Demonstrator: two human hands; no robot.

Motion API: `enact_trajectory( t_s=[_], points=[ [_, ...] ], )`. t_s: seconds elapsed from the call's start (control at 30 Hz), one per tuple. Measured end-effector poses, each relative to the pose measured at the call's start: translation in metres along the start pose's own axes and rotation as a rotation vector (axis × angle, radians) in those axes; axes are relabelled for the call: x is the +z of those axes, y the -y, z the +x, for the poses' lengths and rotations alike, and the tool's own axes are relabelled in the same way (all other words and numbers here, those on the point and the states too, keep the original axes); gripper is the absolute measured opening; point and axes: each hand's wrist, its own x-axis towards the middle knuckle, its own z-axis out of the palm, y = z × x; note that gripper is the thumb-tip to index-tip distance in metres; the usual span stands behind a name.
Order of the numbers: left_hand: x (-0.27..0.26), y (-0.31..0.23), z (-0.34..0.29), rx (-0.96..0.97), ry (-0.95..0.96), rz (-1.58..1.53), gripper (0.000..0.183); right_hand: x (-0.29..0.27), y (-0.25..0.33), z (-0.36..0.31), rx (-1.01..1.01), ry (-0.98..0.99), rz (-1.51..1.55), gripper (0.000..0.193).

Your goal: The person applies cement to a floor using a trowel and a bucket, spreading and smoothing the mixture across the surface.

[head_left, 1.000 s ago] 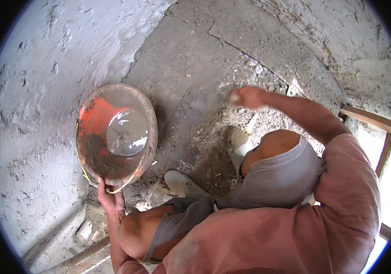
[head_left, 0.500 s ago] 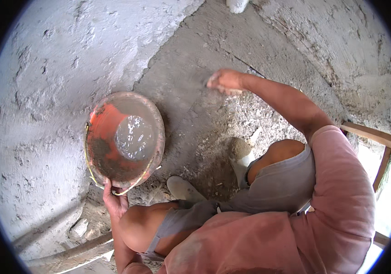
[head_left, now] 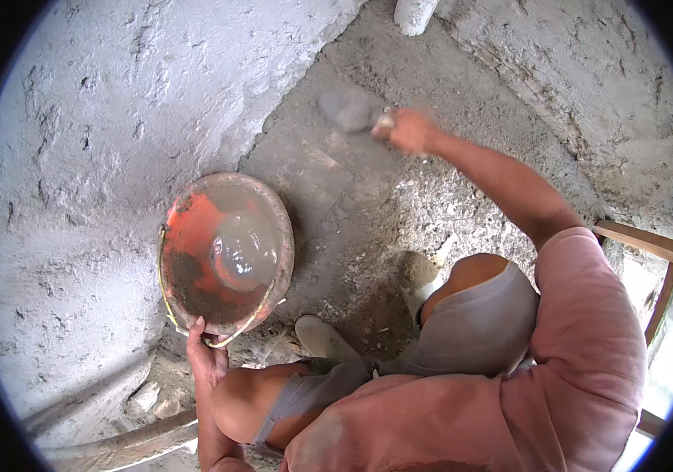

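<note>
My left hand (head_left: 207,355) is closed on the near rim of an orange bucket (head_left: 195,224), which is caked with grey mortar and tilted. Grey, watery liquid (head_left: 246,256) shines in its bottom. A thin yellowish handle hangs along the bucket's left and near rim. Farther off, my right hand (head_left: 409,130) is wrapped round the handle of a trowel. Motion smears the trowel's grey, rounded blade (head_left: 349,108), which is over the wet grey mortar (head_left: 305,157) on the floor by the wall.
A rough whitish wall (head_left: 100,141) rises at the left, another wall (head_left: 580,71) at the right. A pale post (head_left: 415,14) stands at the far end. Wooden bars (head_left: 647,242) cross at the right; a pole (head_left: 128,442) lies at lower left. My boots (head_left: 324,337) stand on debris-strewn ground.
My right hand has moved slightly away and to the right, and the blurred trowel blade now shows. The bucket and my left hand appear a little lower and farther right as the view shifted.
</note>
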Motion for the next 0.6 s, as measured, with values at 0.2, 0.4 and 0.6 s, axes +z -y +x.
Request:
enact_trajectory(
  t_s=[0.2, 0.4, 0.6],
  points=[
    [0.004, -0.007, 0.005, -0.056, -0.051, 0.056, 0.033, 0.040, 0.023, 0.040, -0.062, 0.236, 0.218, 0.038],
    [0.031, -0.015, -0.009, -0.048, -0.066, 0.063, 0.031, 0.000, -0.012, 0.052, 0.055, 0.105, 0.528, 0.036],
    [0.041, -0.024, -0.011, -0.108, -0.035, 0.084, 0.028, 0.040, 0.019, 0.017, -0.210, 0.062, -0.069, 0.040]
  ],
)
